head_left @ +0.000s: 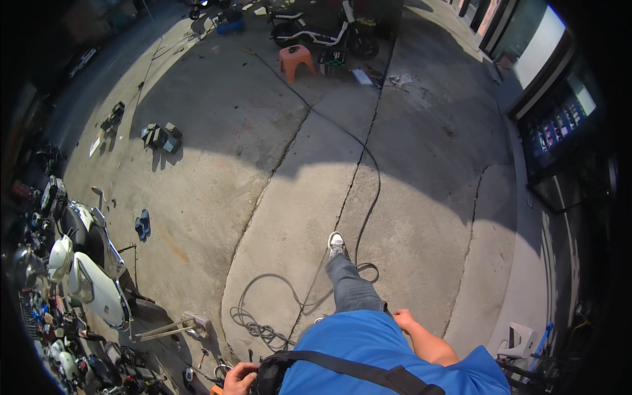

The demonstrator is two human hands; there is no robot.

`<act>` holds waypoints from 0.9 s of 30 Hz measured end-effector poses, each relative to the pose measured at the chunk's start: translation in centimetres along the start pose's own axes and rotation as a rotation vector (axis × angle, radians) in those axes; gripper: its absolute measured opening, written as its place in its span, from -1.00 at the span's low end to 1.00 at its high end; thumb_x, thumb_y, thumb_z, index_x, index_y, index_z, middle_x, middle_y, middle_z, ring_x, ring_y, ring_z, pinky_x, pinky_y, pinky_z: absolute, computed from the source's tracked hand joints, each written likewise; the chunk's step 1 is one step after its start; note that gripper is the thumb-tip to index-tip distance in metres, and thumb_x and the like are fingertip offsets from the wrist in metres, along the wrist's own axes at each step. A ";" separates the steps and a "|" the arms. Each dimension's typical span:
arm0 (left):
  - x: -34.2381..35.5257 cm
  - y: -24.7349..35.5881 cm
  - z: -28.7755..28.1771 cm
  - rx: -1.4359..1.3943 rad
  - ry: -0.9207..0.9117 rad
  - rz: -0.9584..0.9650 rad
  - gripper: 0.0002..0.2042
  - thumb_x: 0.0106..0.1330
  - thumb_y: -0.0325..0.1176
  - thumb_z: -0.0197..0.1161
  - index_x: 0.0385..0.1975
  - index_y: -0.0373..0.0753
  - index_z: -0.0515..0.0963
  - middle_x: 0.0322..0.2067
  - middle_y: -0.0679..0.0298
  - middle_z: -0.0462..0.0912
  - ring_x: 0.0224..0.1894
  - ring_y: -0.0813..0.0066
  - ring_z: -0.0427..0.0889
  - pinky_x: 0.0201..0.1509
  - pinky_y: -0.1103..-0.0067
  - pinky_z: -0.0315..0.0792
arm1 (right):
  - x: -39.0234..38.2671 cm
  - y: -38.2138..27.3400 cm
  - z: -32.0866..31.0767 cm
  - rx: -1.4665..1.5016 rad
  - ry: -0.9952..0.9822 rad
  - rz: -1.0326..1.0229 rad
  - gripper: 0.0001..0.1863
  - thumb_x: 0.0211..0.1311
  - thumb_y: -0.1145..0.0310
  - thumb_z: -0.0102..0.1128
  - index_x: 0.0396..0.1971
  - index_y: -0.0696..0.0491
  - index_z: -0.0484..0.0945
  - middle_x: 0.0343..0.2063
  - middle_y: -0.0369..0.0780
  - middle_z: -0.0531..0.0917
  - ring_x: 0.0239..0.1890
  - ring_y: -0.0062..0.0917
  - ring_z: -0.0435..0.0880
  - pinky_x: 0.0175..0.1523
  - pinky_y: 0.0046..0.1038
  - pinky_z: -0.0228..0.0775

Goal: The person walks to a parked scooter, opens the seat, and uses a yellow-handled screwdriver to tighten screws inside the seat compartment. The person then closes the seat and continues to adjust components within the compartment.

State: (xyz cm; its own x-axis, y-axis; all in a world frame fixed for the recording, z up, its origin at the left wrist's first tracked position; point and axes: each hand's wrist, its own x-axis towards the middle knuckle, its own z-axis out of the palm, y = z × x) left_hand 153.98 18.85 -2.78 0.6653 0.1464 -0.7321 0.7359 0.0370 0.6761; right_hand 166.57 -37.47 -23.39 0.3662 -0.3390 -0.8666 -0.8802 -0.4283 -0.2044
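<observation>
My left hand [241, 378] is at the lower edge with its fingers curled, beside the black bag [271, 374] worn on a strap across my blue shirt. A bit of something orange [216, 390] shows just under that hand; what it belongs to is cut off. On the other side, my right hand [403, 319] hangs by my hip with bent fingers closed. Whatever it may hold is hidden. One foot in a white and grey shoe [336, 244] is forward on the concrete, next to a long dark hose [378, 178].
Loops of the hose [260, 329] lie left of my leg. A white scooter [99, 289] and other parked bikes line the left. Small boxes [161, 137] and slippers [142, 224] are on the ground. Ahead are an orange stool [297, 62] and another scooter [316, 31]; glass doors [559, 125] stand right.
</observation>
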 end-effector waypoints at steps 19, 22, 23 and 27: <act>32.2 9.0 0.1 -0.062 0.376 -0.280 -0.77 0.43 -0.31 0.44 -0.08 -0.35 0.77 -0.23 0.19 0.82 -0.20 0.47 0.72 -0.05 0.47 0.59 | 18.9 -68.2 -3.7 0.174 -0.225 -0.581 -0.78 0.43 0.29 0.33 -0.14 0.14 0.71 -0.33 -0.25 0.79 -0.35 -0.55 0.78 -0.30 -0.44 0.58; 40.5 9.4 -3.1 0.138 0.415 -0.224 -0.78 0.43 -0.36 0.40 -0.06 -0.36 0.75 -0.22 0.15 0.81 -0.20 0.42 0.73 -0.07 0.45 0.59 | 23.6 -71.6 0.1 -0.031 -0.250 -0.634 -0.70 0.41 0.25 0.33 -0.04 0.14 0.72 -0.25 -0.17 0.81 -0.23 -0.47 0.83 -0.15 -0.37 0.64; 43.2 11.6 -4.2 0.057 0.422 -0.235 -0.78 0.43 -0.38 0.39 -0.05 -0.36 0.74 -0.23 0.14 0.81 -0.21 0.40 0.74 -0.08 0.45 0.59 | 25.2 -72.7 0.9 -0.082 -0.189 -0.676 -0.65 0.36 0.21 0.36 -0.03 0.15 0.75 -0.21 -0.11 0.85 -0.21 -0.40 0.87 -0.08 -0.31 0.67; 51.7 26.0 -9.3 -0.048 0.443 -0.216 -0.82 0.53 -0.46 0.28 0.01 -0.38 0.66 -0.24 0.14 0.77 -0.27 0.34 0.76 -0.20 0.48 0.60 | 28.7 -75.6 1.6 -0.135 0.047 -0.275 -0.71 0.27 0.26 0.38 -0.19 0.19 0.79 -0.29 -0.05 0.84 -0.30 -0.39 0.86 -0.08 -0.28 0.71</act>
State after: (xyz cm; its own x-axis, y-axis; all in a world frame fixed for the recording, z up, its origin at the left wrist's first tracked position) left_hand 206.35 36.53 -22.28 0.3725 0.5363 -0.7573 0.8377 0.1568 0.5231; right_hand 243.11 -13.47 -33.51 0.6016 -0.2323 -0.7643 -0.6991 -0.6159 -0.3631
